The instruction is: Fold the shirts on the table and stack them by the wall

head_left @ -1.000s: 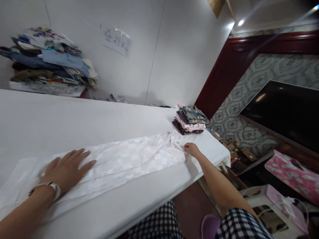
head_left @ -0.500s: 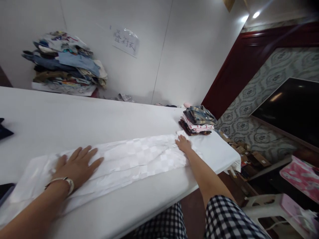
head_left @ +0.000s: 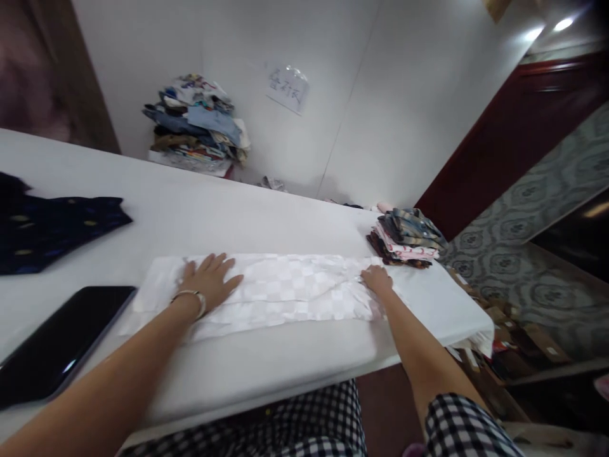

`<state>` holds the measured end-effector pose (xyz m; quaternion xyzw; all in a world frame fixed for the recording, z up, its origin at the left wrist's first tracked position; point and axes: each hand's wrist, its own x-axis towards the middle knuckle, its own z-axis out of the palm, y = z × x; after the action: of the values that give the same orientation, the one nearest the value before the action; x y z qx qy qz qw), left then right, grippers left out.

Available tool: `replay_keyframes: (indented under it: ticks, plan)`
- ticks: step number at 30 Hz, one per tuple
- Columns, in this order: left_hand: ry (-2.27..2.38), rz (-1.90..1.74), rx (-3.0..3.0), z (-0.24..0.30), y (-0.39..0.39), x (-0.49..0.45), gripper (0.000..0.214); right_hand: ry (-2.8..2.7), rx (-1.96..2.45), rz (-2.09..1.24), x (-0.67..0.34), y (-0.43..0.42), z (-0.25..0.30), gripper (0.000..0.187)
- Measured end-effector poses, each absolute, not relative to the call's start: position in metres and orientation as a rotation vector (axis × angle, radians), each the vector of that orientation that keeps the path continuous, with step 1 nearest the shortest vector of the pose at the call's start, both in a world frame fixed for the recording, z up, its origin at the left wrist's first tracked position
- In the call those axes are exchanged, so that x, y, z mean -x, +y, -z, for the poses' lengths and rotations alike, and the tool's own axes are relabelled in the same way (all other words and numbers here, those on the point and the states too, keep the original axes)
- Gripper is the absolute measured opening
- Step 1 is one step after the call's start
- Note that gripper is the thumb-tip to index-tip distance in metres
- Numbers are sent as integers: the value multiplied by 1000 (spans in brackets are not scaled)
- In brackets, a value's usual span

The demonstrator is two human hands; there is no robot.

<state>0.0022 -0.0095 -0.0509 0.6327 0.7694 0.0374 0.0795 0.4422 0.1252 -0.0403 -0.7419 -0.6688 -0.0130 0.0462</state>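
Observation:
A white shirt [head_left: 285,289] with a tonal checked weave lies in a long folded strip across the table. My left hand [head_left: 207,282], with a bracelet at the wrist, rests flat on its left part with the fingers spread. At the strip's right end, my right hand [head_left: 377,280] has its fingers bent down and closed on the fabric; the fingertips are partly hidden. Creases run through the cloth beside that hand. Just behind it stands a stack of folded shirts [head_left: 404,236], with a plaid one on top.
A black phone [head_left: 66,343] lies at the near left of the white table [head_left: 266,362]. Behind it is a dark patterned garment [head_left: 61,225]. A tall heap of clothes [head_left: 197,124] stands beyond the far edge, under a paper sign [head_left: 288,89]. Cardboard boxes [head_left: 542,343] sit at right.
The view has swung left, bringing the phone and dark garment further into sight. My right hand's fingers have drawn in on the shirt's end. My left hand stays flat on the cloth.

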Motion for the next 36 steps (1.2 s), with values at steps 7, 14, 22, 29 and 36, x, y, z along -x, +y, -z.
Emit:
replay_keyframes:
  ticks: [7, 14, 22, 29, 36]
  plan:
    - [2265, -257, -1829, 50, -14, -6, 66, -2394, 1456, 15, -380, 93, 38, 54]
    - [2327, -595, -1657, 42, -21, 1, 58, -2651, 1455, -56, -357, 66, 80, 50]
    - [2677, -539, -1258, 1, -49, 54, 64, -2614, 1403, -5, -359, 68, 86, 50]
    - [2670, -153, -1202, 0, -55, 37, 63, -2598, 1383, -42, -357, 68, 87, 49]
    - [2647, -52, -1185, 0, -32, 30, 59, -2582, 1379, -151, -357, 65, 82, 48]
